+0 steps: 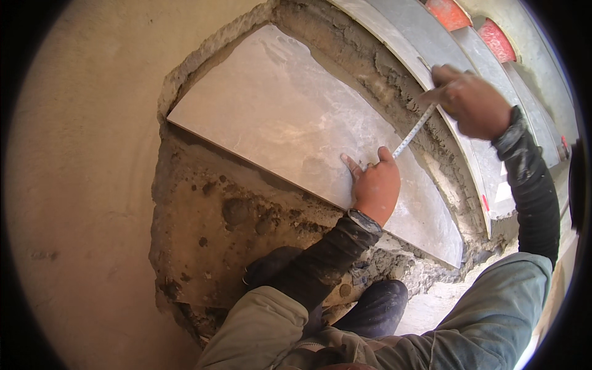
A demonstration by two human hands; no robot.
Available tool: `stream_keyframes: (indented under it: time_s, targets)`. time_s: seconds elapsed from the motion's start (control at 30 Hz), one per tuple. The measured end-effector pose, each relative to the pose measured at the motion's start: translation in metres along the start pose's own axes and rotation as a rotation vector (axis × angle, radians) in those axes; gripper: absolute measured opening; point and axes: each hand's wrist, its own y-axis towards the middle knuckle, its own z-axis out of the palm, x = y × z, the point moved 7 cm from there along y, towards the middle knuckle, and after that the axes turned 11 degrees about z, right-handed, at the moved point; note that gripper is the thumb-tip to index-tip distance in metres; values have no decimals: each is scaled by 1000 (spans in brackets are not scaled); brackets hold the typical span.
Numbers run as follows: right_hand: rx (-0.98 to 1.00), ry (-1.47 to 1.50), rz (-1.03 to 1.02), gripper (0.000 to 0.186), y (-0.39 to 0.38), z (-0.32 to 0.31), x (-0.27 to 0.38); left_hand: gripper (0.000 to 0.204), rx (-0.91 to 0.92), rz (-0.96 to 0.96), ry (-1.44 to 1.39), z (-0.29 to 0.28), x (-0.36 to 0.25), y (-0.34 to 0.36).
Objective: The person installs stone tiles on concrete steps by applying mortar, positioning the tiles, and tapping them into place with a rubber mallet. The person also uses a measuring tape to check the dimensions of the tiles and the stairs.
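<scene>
I'm seeing a rough brown mortar recess [213,265] holding a large pale-grey, curve-edged tile [265,117]. Right hand [472,102], blurred, and left hand [377,188], resting on tile, are both gripping a thin white measuring tape [414,130], stretching straight between them across the tile's curved edge.

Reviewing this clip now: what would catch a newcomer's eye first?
First, the large pale slab across the middle, its curved edge toward the upper right. Next, the thin white measuring tape running from the left hand, over the slab, to the blurred right hand. Two red shapes also stand out at the upper right.
</scene>
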Motion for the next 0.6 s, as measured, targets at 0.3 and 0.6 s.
stream_keyframes:
  time_s: [0.3,0.6]
  targets:
    - [-277,-80,-138,30,27,-56,-74,82,44,-9,-74,-11,0,0]
    - [-666,-493,-52,21,150,-144,-73,91,283,18,-14,30,-8,-3]
